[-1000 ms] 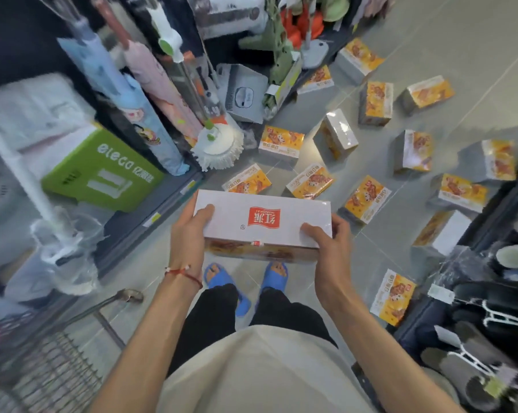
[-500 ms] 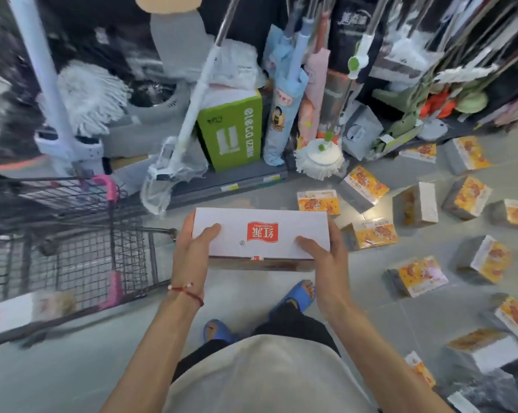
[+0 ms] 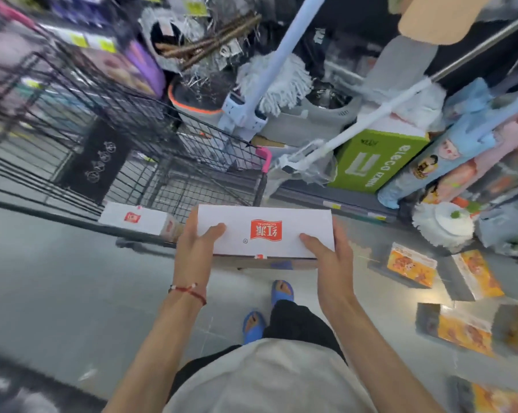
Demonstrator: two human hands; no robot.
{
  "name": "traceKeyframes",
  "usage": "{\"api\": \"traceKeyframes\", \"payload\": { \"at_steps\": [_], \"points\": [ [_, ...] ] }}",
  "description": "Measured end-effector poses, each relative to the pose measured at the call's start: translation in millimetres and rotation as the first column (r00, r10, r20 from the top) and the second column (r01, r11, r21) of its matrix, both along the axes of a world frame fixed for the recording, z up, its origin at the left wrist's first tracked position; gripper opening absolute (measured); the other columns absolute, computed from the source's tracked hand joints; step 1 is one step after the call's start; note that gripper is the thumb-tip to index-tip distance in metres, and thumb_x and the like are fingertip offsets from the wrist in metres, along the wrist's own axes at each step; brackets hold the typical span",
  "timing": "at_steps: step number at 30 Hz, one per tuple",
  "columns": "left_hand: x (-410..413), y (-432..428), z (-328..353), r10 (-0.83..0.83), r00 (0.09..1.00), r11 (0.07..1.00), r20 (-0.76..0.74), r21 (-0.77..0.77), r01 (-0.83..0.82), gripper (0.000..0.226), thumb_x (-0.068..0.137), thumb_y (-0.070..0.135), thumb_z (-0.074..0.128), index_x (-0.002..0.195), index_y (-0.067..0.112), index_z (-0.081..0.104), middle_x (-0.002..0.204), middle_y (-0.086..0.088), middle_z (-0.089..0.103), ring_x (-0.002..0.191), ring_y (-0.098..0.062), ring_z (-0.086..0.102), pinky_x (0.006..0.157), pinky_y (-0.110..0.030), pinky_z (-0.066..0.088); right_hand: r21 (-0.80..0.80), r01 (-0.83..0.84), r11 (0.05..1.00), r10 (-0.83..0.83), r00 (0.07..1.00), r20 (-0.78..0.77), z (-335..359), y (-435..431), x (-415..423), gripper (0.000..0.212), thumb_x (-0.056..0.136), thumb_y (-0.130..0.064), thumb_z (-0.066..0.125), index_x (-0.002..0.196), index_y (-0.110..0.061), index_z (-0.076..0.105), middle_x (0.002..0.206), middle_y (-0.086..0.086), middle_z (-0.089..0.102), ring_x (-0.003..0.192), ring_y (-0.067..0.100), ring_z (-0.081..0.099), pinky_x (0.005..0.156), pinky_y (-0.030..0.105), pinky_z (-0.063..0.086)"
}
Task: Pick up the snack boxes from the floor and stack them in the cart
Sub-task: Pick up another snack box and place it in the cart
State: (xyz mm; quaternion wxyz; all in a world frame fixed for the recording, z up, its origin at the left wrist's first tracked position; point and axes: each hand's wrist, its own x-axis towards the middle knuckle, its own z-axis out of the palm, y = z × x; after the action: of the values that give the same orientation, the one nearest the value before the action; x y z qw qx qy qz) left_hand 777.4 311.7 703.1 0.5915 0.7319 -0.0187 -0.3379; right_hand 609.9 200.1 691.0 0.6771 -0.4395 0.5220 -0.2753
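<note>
Cart [image 3: 150, 138] swings closer at 10 o'clock, left hand [image 3: 196, 248] and right hand [image 3: 332, 263] both gripping the snack box [image 3: 265, 231], which might clip the rim.

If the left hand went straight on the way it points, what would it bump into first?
Probably the black wire cart: the left hand, holding the white snack box, points at its near corner. Depth is hard to judge.

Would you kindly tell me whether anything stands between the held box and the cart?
No loose item does. The left hand and right hand hold the white box in front of the cart; only its own wire wall lies between them. The mop head by the pink corner sits to the right.
</note>
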Motion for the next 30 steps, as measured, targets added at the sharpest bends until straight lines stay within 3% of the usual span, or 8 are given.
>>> {"api": "traceKeyframes", "payload": {
  "at_steps": [3, 8, 11, 14, 17, 22, 27, 30],
  "points": [
    [28, 7, 1, 0.117, 0.992, 0.992, 0.049, 0.042, -0.119, 0.055, 0.092, 0.014, 0.065, 0.142, 0.031, 0.048, 0.13, 0.013, 0.057, 0.112, -0.009, 0.058, 0.083, -0.017, 0.041, 0.011, -0.111, 0.994, 0.111, 0.994, 0.024, -3, -5, 37, 0.054, 0.091, 0.004, 0.068, 0.141, -0.014, 0.057, 0.126, 0.005, 0.071, 0.093, 0.002, 0.071, 0.061, 0.011, 0.053],
    [66, 10, 6, 0.258, 0.961, 0.96, 0.1, 0.085, -0.266, 0.059, 0.094, 0.015, 0.064, 0.148, 0.029, 0.044, 0.136, 0.011, 0.051, 0.122, -0.014, 0.051, 0.097, -0.026, 0.037, -0.003, -0.25, 0.968, 0.25, 0.968, 0.035, -13, -21, 95, 0.05, 0.09, -0.002, 0.072, 0.135, -0.02, 0.059, 0.118, -0.005, 0.074, 0.108, 0.01, 0.069, 0.074, 0.013, 0.053],
    [93, 12, 3, 0.311, 0.943, 0.942, 0.115, 0.092, -0.322, 0.059, 0.094, 0.014, 0.064, 0.148, 0.027, 0.044, 0.139, 0.008, 0.052, 0.122, -0.015, 0.052, 0.091, -0.022, 0.04, -0.034, -0.336, 0.941, 0.337, 0.941, 0.032, -16, -27, 128, 0.052, 0.089, -0.004, 0.073, 0.135, -0.023, 0.059, 0.118, -0.008, 0.074, 0.105, 0.004, 0.069, 0.081, 0.017, 0.053],
    [125, 14, 1, 0.341, 0.933, 0.931, 0.113, 0.101, -0.352, 0.055, 0.095, 0.013, 0.062, 0.146, 0.026, 0.046, 0.134, 0.008, 0.053, 0.112, -0.012, 0.053, 0.072, -0.007, 0.041, -0.036, -0.41, 0.911, 0.411, 0.911, 0.034, -21, -27, 161, 0.058, 0.09, -0.002, 0.072, 0.142, -0.022, 0.055, 0.119, -0.01, 0.074, 0.103, -0.002, 0.07, 0.08, 0.015, 0.056],
    [169, 21, -11, 0.307, 0.942, 0.939, 0.138, 0.118, -0.323, 0.056, 0.091, 0.014, 0.065, 0.144, 0.025, 0.05, 0.136, 0.008, 0.056, 0.113, -0.011, 0.057, 0.078, -0.009, 0.042, -0.036, -0.445, 0.895, 0.445, 0.896, -0.001, -32, -21, 196, 0.069, 0.091, -0.007, 0.074, 0.151, -0.026, 0.045, 0.126, -0.011, 0.072, 0.109, -0.002, 0.068, 0.095, 0.023, 0.057],
    [257, 35, -38, 0.182, 0.979, 0.968, 0.096, 0.159, -0.196, 0.055, 0.09, 0.018, 0.068, 0.141, 0.031, 0.052, 0.119, 0.009, 0.067, 0.103, -0.009, 0.066, 0.063, -0.009, 0.051, -0.007, -0.414, 0.91, 0.413, 0.909, -0.059, -54, 2, 266, 0.077, 0.092, -0.017, 0.077, 0.154, -0.034, 0.036, 0.133, -0.012, 0.065, 0.113, -0.005, 0.064, 0.077, 0.003, 0.05],
    [354, 49, -79, 0.016, 1.0, 0.98, 0.024, 0.196, -0.02, 0.067, 0.081, 0.024, 0.076, 0.141, 0.035, 0.05, 0.121, 0.008, 0.069, 0.107, -0.012, 0.067, 0.089, -0.036, 0.058, 0.035, -0.321, 0.946, 0.323, 0.938, -0.126, -76, 30, 345, 0.078, 0.091, -0.015, 0.078, 0.154, -0.032, 0.034, 0.135, -0.011, 0.062, 0.117, -0.003, 0.061, 0.085, 0.009, 0.052],
    [401, 51, -99, -0.086, 0.996, 0.971, -0.005, 0.226, 0.084, 0.074, 0.073, 0.032, 0.078, 0.141, 0.034, 0.05, 0.124, 0.005, 0.068, 0.111, -0.013, 0.066, 0.097, -0.041, 0.056, 0.038, -0.265, 0.964, 0.268, 0.949, -0.166, -90, 44, 383, 0.078, 0.091, -0.015, 0.078, 0.152, -0.033, 0.034, 0.132, -0.013, 0.062, 0.114, -0.004, 0.063, 0.096, 0.019, 0.054]
  ]
}}
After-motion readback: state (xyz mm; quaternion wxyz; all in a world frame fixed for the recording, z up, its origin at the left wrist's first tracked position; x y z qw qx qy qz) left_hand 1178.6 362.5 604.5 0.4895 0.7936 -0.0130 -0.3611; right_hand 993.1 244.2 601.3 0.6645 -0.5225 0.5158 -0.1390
